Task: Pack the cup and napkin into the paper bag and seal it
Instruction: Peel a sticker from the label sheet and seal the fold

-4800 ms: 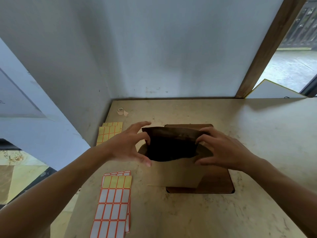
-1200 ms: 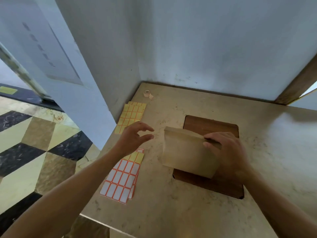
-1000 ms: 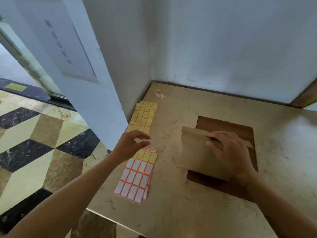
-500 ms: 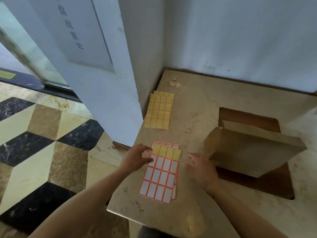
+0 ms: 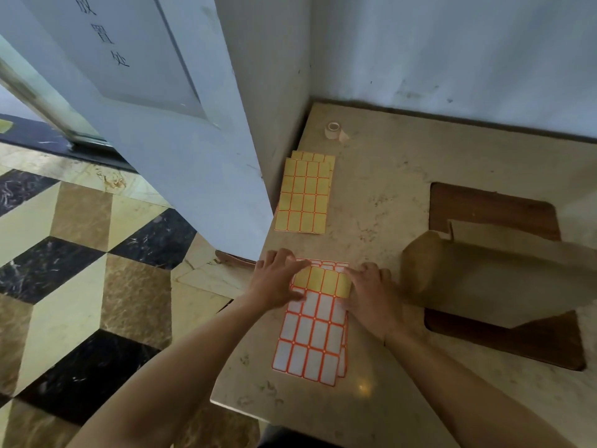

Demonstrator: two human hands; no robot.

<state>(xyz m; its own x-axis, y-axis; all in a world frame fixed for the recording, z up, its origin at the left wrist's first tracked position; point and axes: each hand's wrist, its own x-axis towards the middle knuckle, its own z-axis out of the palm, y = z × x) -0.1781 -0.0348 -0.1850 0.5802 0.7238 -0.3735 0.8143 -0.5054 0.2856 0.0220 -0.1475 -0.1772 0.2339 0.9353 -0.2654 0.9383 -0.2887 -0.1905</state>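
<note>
Hands (image 5: 277,279) on gridded label sheet (image 5: 315,321)

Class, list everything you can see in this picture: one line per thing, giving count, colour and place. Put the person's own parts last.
paper bag: one, brown, lying folded shut on the right, over the dark panel
wooden inset panel: one, dark brown, set into the counter, right
near label sheets: a small stack, white labels with orange borders, top row bare yellow, front centre
far label sheets: two at least, yellow backing, by the wall
tape roll: one, pale, back corner
counter: one, beige stone
left hand: on the near sheet's top left
right hand: on its top right
</note>
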